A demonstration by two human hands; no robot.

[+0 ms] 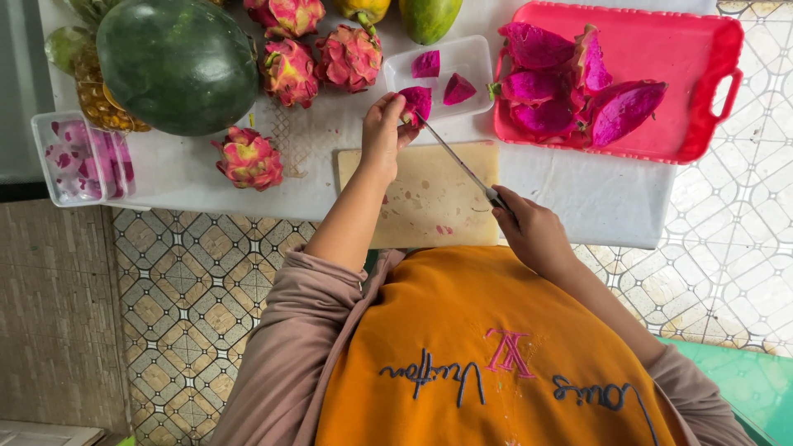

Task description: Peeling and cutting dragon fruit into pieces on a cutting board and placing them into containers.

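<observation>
The left hand point(382, 132) pinches 1 magenta dragon fruit piece point(417, 102) at the upper middle of the frame, over the near edge of the clear tray point(475, 58). The right hand point(529, 227) is wrapped tight around 1 knife point(458, 161); its blade slants up-left, tip touching the piece. The tray holds 2 cut chunks. The red tray point(702, 49) at upper right holds about 5 peel pieces. 4 whole dragon fruits lie at upper left beside 1 watermelon point(178, 62).

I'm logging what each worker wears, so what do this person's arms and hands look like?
Both hands, the left hand and the right hand, are bare: no gloves, and no rings or watch that I can make out. The forearms are uncovered too. Loose dusty-pink sleeves are pushed up to about the elbows, next to an orange garment with stitched lettering.
</observation>
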